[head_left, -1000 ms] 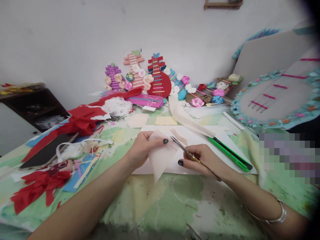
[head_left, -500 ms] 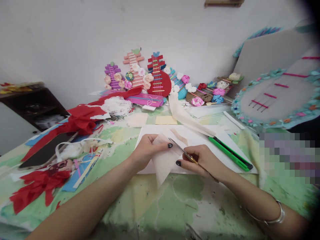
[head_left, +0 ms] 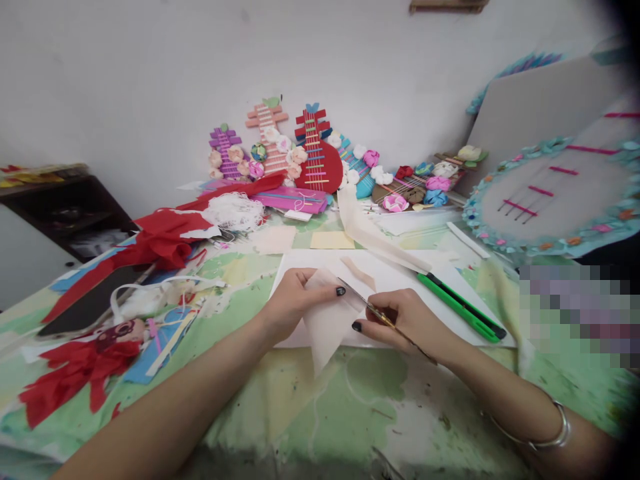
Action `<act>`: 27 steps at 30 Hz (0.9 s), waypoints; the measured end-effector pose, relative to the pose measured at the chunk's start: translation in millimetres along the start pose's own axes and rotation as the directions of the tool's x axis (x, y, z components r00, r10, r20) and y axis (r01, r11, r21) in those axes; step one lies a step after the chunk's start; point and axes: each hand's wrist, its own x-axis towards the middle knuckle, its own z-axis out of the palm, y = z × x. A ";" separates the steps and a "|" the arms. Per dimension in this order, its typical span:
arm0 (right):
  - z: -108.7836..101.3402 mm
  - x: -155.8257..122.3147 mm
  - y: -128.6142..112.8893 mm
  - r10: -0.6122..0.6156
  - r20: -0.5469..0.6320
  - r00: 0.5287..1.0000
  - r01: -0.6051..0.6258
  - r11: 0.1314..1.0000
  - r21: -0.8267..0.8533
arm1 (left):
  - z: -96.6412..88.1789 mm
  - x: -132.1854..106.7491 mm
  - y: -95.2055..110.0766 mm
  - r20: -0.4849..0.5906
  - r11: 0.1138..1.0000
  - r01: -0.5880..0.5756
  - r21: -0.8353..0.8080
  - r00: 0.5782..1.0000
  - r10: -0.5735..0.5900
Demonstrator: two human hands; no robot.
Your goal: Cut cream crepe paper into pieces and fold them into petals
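A thin, pale, translucent sheet [head_left: 327, 327], apparently paper or fabric, hangs from my left hand [head_left: 295, 300], pinched under the thumb. Its lower corner points down past the edge of a white board or sheet [head_left: 400, 267]. My right hand [head_left: 405, 323] is closed around slim scissors [head_left: 383, 317] with a gold-coloured handle, seen nearly edge-on. Their dark blades lie at the pale sheet's right side, close to my left thumb. Behind my hands, a narrow beige strip [head_left: 359, 272] rests on the white surface. To the right lies a green utility knife [head_left: 460, 307].
A long cream strip [head_left: 375, 243] curves behind the knife. On the left are a red-clothed doll [head_left: 95, 360], a dark phone-like slab [head_left: 100, 300] and red fabric [head_left: 165, 233]. Flower-trimmed model lutes [head_left: 320, 160] line the wall. A large round decorated instrument [head_left: 555, 193] stands at right.
The scissor blades, slightly parted before, now look closed together at the pale sheet. Both hands stay in nearly the same place.
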 end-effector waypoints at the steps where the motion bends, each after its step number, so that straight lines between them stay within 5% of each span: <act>1: 0.3 0.0 0.4 0.003 -0.001 1.000 -0.003 1.000 0.003 | -0.3 0.1 -0.1 0.000 1.000 0.000 0.001 1.000 0.000; 27: -2.6 1.1 -2.7 0.052 -0.047 0.998 -0.049 0.996 0.069 | -1.4 0.9 0.5 0.002 1.000 0.001 -0.009 1.000 -0.001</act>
